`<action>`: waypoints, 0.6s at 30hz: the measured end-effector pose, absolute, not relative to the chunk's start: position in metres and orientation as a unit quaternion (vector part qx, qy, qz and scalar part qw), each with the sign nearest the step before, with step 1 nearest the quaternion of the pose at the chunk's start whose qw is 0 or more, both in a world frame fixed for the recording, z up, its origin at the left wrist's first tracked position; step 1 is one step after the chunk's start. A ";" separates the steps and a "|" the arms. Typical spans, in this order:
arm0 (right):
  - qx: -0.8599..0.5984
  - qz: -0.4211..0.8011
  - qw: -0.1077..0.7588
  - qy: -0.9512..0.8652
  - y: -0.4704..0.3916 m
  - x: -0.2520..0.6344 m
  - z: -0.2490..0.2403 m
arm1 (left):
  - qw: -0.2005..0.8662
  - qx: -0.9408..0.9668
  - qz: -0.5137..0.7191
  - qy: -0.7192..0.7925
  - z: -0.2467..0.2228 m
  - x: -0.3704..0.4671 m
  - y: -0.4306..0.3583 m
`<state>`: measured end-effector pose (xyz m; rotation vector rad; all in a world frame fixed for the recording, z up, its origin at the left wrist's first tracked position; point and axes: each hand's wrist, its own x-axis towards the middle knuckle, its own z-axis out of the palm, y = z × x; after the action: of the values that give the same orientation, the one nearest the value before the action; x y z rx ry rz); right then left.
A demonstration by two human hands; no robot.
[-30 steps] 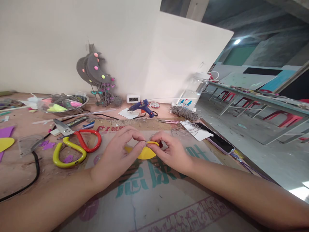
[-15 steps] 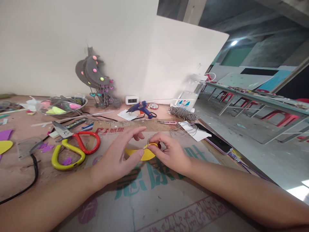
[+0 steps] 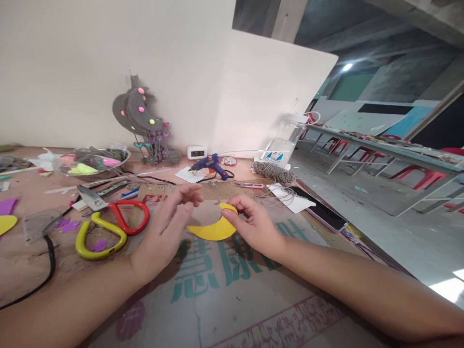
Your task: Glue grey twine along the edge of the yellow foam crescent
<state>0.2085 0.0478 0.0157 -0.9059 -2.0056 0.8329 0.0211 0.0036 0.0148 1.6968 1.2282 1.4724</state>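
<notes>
Gripping the yellow crescent (image 3: 212, 231), the right hand (image 3: 250, 220) partly hides it.

And here we see a bare left hand (image 3: 159, 234) and a bare right hand (image 3: 257, 226), rounded fingertips on both, narrowing at the wrists before the uncovered left forearm (image 3: 79, 297) and right forearm (image 3: 351, 280) broaden out smoothly.
</notes>
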 end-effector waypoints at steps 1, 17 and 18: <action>-0.358 0.332 0.385 -0.783 0.048 0.209 0.015 | 0.282 0.617 0.564 0.471 0.014 0.020 0.006; -0.338 0.476 0.449 -0.676 0.056 0.208 0.017 | 0.389 0.479 0.582 0.529 0.001 0.009 0.032; -0.338 0.482 0.452 -0.670 0.057 0.208 0.017 | 0.383 0.488 0.580 0.528 0.001 0.009 0.032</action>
<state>0.2078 0.0567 0.0174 -0.8354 -1.6551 1.1909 0.0094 0.0318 0.0008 1.2451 1.3454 1.4785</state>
